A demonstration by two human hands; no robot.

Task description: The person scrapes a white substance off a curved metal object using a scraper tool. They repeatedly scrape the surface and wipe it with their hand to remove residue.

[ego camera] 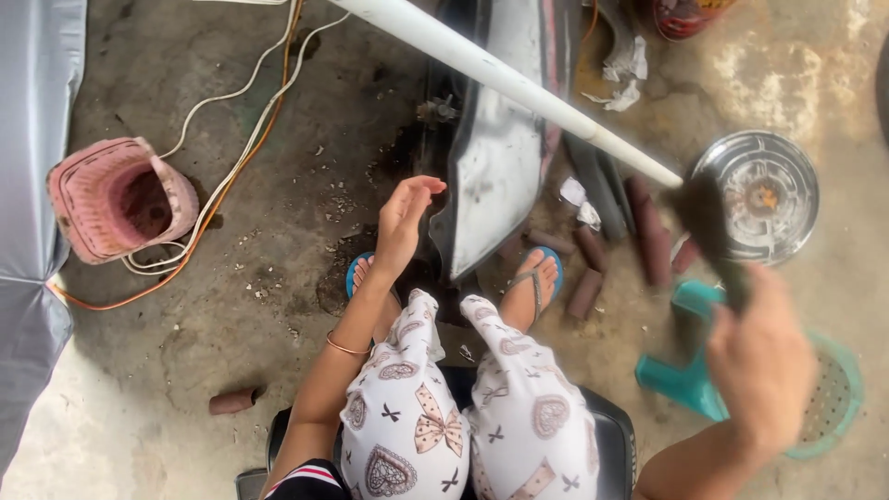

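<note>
Metal, dull grey and curved, forms the long panel [495, 162] standing between my feet. My left hand [405, 222] reaches toward its edge, fingers loosely spread. My right hand [759, 361], blurred, grips a dark brush [711, 227]. Nearby I see a teal plastic stool [694, 370], brown rolls [648, 236] and a pink basket [116, 199].
</note>
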